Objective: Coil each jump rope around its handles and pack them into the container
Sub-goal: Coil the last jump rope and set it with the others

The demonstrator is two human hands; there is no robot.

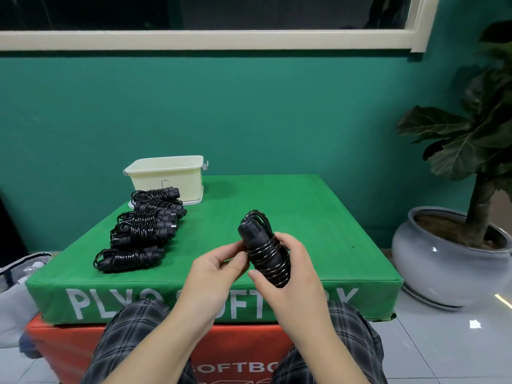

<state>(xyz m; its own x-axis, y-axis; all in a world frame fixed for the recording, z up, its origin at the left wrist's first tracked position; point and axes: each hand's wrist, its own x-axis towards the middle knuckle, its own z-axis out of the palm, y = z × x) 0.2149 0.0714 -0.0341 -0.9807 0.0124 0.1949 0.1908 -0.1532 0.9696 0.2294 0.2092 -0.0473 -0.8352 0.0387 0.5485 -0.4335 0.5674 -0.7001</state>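
Both of my hands are up over the near edge of the green padded worktop [318, 206], working one black jump rope [264, 249] that is already wound round its paired handles. My right hand [288, 268] has its fingers curled round the lower half of the bundle, thumb lying across the near side of the coils. My left hand [214, 268] is pinching at the coils on the bundle's left side, fingertips touching the rope. The bundle is tilted, its handle ends pointing up and away from me, with a few loose loops arching over the top. Further back on the left of the worktop lies a row of coiled jump ropes [141, 231], side by side and touching one another, running from near the front edge toward the back. Just behind the farthest of them stands the cream container [169, 176], open at the top; I cannot see its inside from here. The green pad sits on an orange padded block [63, 345]. Off to the right, on the floor, a potted plant [454, 189] stands in a grey glazed pot.
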